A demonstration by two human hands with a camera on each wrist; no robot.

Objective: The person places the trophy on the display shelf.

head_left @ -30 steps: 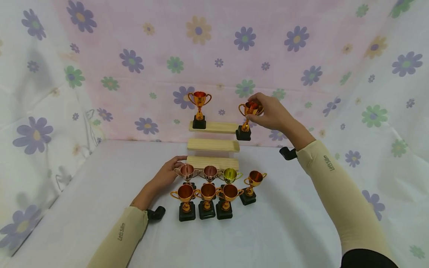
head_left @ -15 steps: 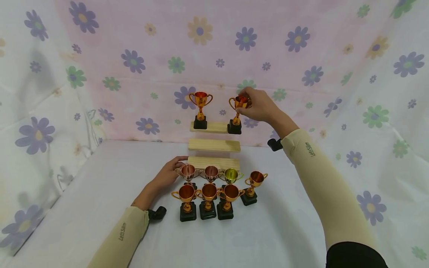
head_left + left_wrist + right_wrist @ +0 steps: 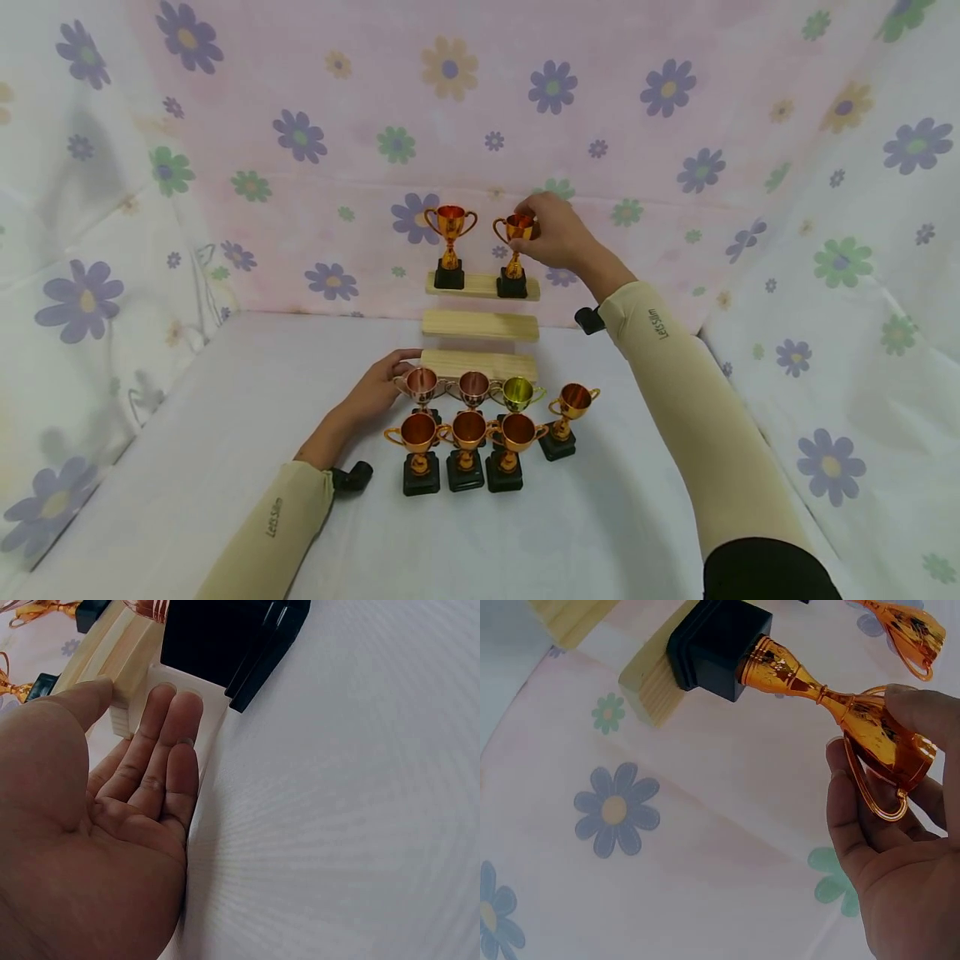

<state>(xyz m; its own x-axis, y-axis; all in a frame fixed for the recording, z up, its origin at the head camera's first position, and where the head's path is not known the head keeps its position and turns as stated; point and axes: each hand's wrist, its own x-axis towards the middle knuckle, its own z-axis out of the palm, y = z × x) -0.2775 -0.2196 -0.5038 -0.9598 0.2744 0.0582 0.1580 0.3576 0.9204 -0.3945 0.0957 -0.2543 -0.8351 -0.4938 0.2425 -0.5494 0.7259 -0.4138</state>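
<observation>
One trophy (image 3: pixel 450 223) stands on the top shelf (image 3: pixel 481 285); right hand (image 3: pixel 561 235) grips a second trophy (image 3: pixel 513 271) there. Left hand (image 3: pixel 372 388), fingers extended, touches the bottom shelf (image 3: pixel 477 364). Seven trophies (image 3: pixel 467 433) remain unshelved.

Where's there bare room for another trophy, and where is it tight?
The middle plank looks bare end to end. The white surface is bare in front of the front-row trophies and right of the lone gold trophy. Crowded: the packed trophies before the bottom plank, beside the left hand. The top plank has a tight gap between its two trophies.
</observation>
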